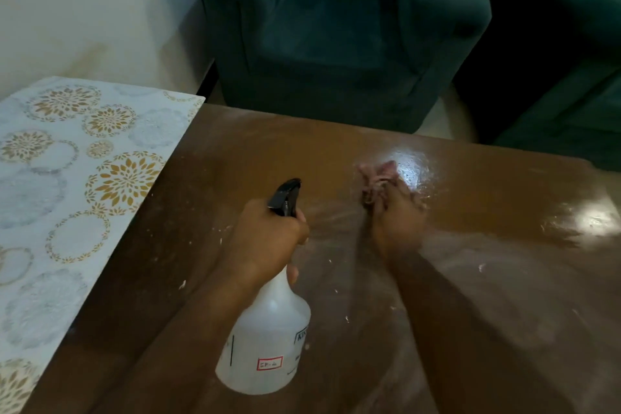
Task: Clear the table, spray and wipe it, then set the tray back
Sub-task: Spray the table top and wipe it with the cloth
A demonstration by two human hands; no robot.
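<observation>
My left hand grips the neck of a translucent white spray bottle with a black trigger head, held tilted above the brown wooden table. Its nozzle points toward the table's far side. My right hand presses a pinkish cloth onto the table near its far edge; hand and cloth are blurred. The tabletop shows wet streaks, glare patches and small white flecks. No tray is in view.
A surface covered in a white cloth with gold and grey floral circles adjoins the table on the left. A dark green armchair stands just beyond the table's far edge, with another green seat at the right.
</observation>
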